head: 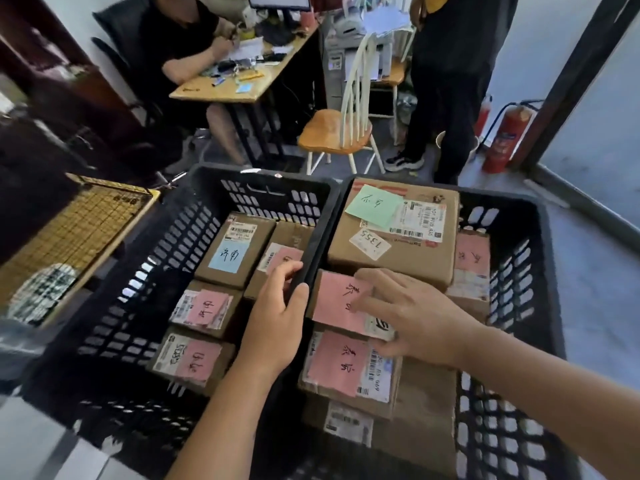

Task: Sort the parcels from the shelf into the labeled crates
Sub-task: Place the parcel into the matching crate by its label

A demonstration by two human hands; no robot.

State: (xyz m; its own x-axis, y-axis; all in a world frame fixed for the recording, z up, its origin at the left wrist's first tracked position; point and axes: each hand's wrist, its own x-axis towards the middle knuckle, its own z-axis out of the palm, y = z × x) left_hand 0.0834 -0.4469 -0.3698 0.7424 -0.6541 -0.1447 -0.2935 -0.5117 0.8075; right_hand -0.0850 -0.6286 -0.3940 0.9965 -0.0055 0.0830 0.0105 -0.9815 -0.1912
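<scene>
Two black slotted crates stand side by side: the left crate (145, 258) and the right crate (519, 271). Both hold several cardboard parcels with pink, blue or green handwritten notes. My left hand (277, 317) grips the rims where the two crates meet, fingers curled over the edge. My right hand (405, 317) lies with spread fingers on a small pink-noted parcel (337, 299) in the right crate. A large box with a green note (398, 230) sits behind it. Another pink-noted parcel (346, 368) lies in front.
A seated person works at a wooden desk (221, 84) behind the crates. A wooden chair (336, 129) and a standing person (446, 84) are beyond the right crate. Red fire extinguishers (505, 136) stand by the door. A yellow grid board (69, 230) lies at the left.
</scene>
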